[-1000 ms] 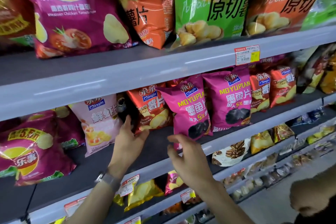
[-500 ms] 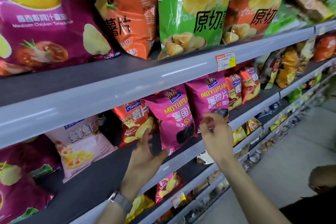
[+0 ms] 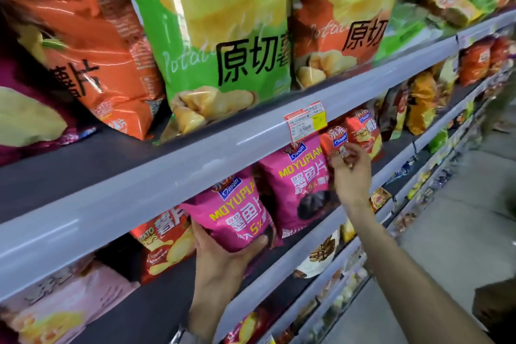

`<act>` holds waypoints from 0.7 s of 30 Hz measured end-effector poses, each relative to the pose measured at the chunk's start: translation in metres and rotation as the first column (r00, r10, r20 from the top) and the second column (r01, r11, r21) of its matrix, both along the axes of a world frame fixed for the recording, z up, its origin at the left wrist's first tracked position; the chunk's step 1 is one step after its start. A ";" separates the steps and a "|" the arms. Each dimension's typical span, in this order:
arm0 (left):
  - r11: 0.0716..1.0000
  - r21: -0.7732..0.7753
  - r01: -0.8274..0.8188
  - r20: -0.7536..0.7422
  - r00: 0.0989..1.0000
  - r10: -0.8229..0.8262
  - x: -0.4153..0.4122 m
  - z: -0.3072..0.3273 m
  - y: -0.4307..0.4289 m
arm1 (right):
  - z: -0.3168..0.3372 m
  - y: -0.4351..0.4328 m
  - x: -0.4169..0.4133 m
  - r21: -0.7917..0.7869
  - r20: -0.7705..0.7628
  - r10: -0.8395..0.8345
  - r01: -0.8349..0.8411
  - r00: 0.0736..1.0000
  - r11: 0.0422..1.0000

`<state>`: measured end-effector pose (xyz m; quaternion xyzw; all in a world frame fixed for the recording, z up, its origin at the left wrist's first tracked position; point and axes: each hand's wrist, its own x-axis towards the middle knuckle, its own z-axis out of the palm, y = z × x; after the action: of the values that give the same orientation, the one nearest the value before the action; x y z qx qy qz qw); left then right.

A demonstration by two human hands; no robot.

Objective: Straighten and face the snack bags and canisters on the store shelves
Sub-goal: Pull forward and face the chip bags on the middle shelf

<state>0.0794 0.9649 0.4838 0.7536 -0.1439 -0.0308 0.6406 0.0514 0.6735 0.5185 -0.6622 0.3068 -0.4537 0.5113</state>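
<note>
On the middle shelf stand two magenta squid-chip bags. My left hand [image 3: 223,253] grips the bottom of the nearer magenta bag [image 3: 237,212], thumb on its front. The second magenta bag [image 3: 298,184] stands just right of it. My right hand [image 3: 350,173] reaches past that bag and pinches the front of a red chip bag [image 3: 335,142]. Another red bag [image 3: 363,131] stands right of it. A red potato-chip bag [image 3: 164,243] and a pink bag [image 3: 64,301] are left of my left hand.
The top shelf holds big orange [image 3: 92,50], green [image 3: 220,36] and orange [image 3: 343,8] chip bags. A price tag [image 3: 305,120] hangs on the grey shelf rail [image 3: 167,176]. Lower shelves hold small snack packs [image 3: 321,254]. The aisle floor [image 3: 460,232] lies right.
My left hand has closed on the bottom of the nearer magenta bag. My right hand moved right, from the second magenta bag to the red bag. The view shifted right and closer.
</note>
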 end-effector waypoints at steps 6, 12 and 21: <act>0.994 -0.042 -0.097 -0.053 0.994 0.095 -0.001 -0.001 -0.012 | -0.010 -0.063 0.030 0.054 -0.208 0.300 -0.295 0.931 0.954; 0.990 -0.074 -0.122 -0.051 0.992 0.118 0.002 -0.001 -0.009 | -0.023 -0.079 0.038 0.020 -0.191 0.236 -0.237 0.953 0.971; 0.986 -0.073 -0.152 -0.040 0.988 0.149 -0.002 0.003 0.004 | -0.009 -0.093 0.020 -0.010 0.053 0.091 -0.091 0.994 0.996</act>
<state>0.0774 0.9693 0.4865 0.7367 -0.0766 0.0100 0.6718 0.0709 0.5804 0.5098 -0.6651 0.2607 -0.4487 0.5370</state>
